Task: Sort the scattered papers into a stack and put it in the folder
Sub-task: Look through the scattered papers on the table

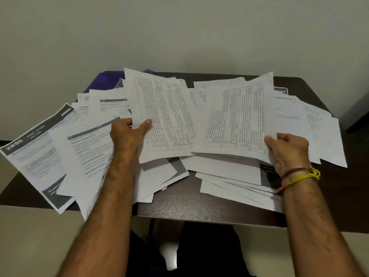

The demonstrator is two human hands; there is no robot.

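Observation:
My left hand pinches the left edge of a printed table sheet and holds it tilted up above the pile. My right hand grips the lower right corner of a second table sheet, also lifted off the pile. Several other printed papers lie scattered over the dark table, some hanging over its left edge. A blue folder lies at the back left, mostly covered by papers.
A pale wall stands right behind the table. A loose pile of sheets lies under my right hand's sheet. My dark-clothed legs show below the table's front edge. A dark object stands at the far right.

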